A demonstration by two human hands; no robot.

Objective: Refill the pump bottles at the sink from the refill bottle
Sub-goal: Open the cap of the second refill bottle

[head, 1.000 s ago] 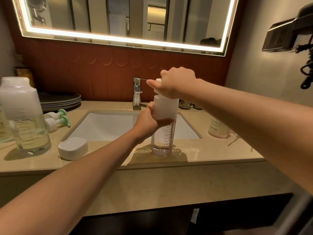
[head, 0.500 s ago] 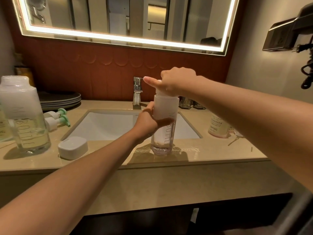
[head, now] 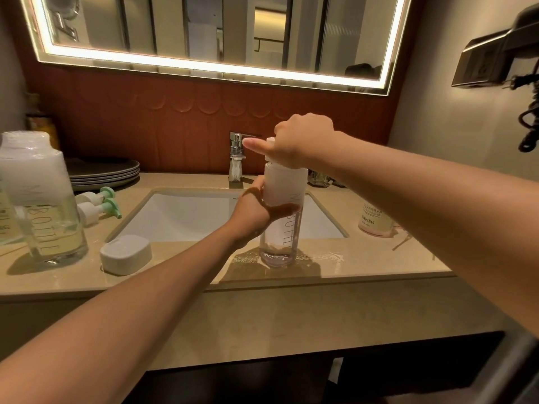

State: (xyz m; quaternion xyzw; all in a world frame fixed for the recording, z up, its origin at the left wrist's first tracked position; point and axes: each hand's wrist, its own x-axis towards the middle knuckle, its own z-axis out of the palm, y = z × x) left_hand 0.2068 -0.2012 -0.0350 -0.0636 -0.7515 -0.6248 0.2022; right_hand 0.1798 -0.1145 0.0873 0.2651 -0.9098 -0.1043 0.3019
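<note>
A tall clear bottle with a white upper half (head: 281,225) stands upright on the counter's front strip before the sink (head: 186,217). My left hand (head: 256,211) grips its middle from the left. My right hand (head: 297,141) is curled over its white top, which is mostly hidden, with one finger pointing left. A second, larger clear bottle (head: 43,205) with pale liquid in its lower part stands at the far left. Two loose pump heads with green nozzles (head: 99,207) lie on the counter beside it.
A white soap box (head: 127,253) sits left of the sink's front corner. Stacked dark plates (head: 102,172) stand at the back left, the chrome tap (head: 237,158) behind the basin, a small labelled jar (head: 374,220) to the right. A hairdryer holder (head: 495,53) hangs on the right wall.
My right hand has turned slightly on the bottle's top; the pointing finger sits a little lower. The bottle and my left hand have stayed in place.
</note>
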